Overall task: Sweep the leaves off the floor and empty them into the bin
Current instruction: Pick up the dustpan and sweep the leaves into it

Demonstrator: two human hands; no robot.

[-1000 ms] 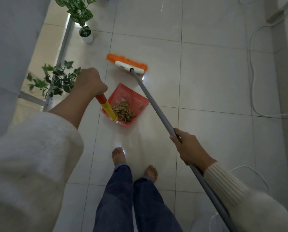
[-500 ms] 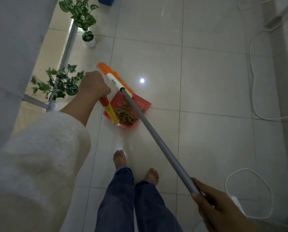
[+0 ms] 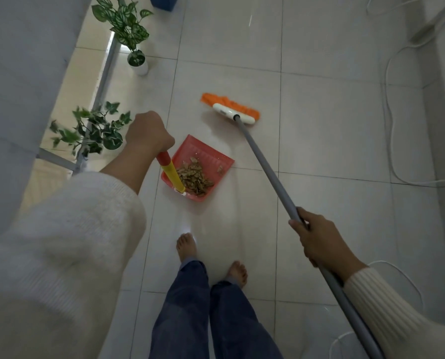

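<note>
Both hands busy: broom in one, loaded dustpan in the other.
Nearest, my right hand (image 3: 319,242) wraps round the grey broom pole (image 3: 265,167). My left hand (image 3: 149,133) is fisted round the red-and-yellow dustpan handle (image 3: 170,172). Ahead of my bare feet (image 3: 186,246), the red dustpan (image 3: 211,161) holds dry leaves (image 3: 194,177) heaped in its near half. Beyond and clear of it, the orange broom head (image 3: 231,108) meets the tiled floor (image 3: 332,125).

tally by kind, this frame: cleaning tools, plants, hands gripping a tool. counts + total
Cleaning tools: 2 (broom, dustpan)
Plants: 2 (plant in white pot, ivy plant)
Hands gripping a tool: 2 (left hand on the dustpan's handle, right hand on the broom's pole)
Total: 6
</note>
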